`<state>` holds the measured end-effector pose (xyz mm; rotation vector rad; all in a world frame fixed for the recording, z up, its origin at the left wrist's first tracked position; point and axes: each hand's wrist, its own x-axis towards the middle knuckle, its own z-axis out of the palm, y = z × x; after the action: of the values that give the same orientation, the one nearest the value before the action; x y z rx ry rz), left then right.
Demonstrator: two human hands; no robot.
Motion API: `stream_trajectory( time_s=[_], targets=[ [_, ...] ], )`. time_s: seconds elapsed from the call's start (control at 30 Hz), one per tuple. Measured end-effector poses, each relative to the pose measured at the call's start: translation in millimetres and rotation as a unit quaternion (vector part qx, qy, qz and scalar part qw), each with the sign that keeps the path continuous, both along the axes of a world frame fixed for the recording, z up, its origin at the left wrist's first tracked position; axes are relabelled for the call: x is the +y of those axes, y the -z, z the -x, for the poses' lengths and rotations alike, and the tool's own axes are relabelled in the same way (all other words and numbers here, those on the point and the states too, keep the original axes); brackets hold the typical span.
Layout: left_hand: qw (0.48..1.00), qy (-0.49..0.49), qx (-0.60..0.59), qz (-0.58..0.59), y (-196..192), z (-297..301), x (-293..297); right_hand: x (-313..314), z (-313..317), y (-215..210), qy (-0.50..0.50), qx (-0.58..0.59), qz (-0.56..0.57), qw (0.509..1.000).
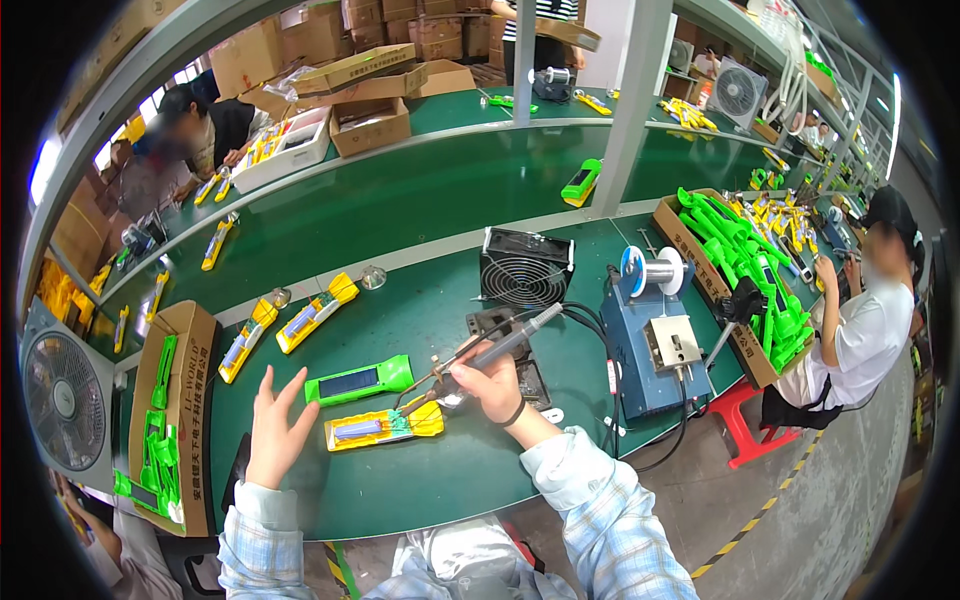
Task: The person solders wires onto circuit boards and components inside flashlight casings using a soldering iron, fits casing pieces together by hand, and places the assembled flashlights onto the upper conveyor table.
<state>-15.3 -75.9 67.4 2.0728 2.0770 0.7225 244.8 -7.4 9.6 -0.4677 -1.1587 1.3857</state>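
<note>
- Partly hidden under the right hand (488, 388) lies a black holder (532, 385); its full outline cannot be made out.
- The right hand's fingers are closed around the soldering iron (520, 328), a slim grey rod slanting down leftward to a brownish metal end.
- That end meets the green wired part of the yellow casing (385, 429); whether its tip touches or sits just above is too small to tell.
- The yellow casing lies on the counter (430, 495) between the hands, long and shallow, with a smooth lilac cylinder in its left half.
- The left hand (275, 428) has its fingers spread wide and holds nothing; whether the thumb brushes the green casing (358, 380) is unclear.
- That green casing, glossy plastic with a dark rectangular panel, lies just beyond the yellow one.
- A dark flat thing (238, 468) is mostly covered by the left forearm.
- The left cardboard box (197, 430) is matt brown; its wall hides some of the green parts inside.
- Farther back stand a black fan (527, 268) with a ringed wire guard, and a boxy blue metal unit (640, 365) under a spool (660, 272) of silvery wire.
- The plaid sleeves (600, 490) look soft and creased, cut off by the lower edge.
</note>
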Motion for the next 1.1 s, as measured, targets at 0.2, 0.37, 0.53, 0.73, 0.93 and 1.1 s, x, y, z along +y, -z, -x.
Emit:
stream_trajectory(
  time_s=[0.2,0.37,0.53,0.73,0.93,1.1],
  targets=[
    [0.989,0.054,-0.135,-0.017,-11,-9,9,-2,1,-1,0.007,-0.007,0.017,1.0],
    [0.973,0.146,-0.167,0.055,14,-1,36,1,8,1,0.042,-0.023,0.025,0.999],
    [0.978,0.189,-0.091,-0.006,19,2,40,3,9,5,0.057,0.0,0.005,0.998],
    [0.982,0.162,-0.1,0.01,48,26,45,3,10,13,0.058,-0.046,0.013,0.997],
    [0.983,0.161,-0.083,-0.03,54,36,52,8,6,7,0.05,-0.041,-0.05,0.997],
    [0.926,0.073,-0.336,-0.158,57,43,48,4,27,5,0.037,-0.016,-0.037,0.999]
  ],
)
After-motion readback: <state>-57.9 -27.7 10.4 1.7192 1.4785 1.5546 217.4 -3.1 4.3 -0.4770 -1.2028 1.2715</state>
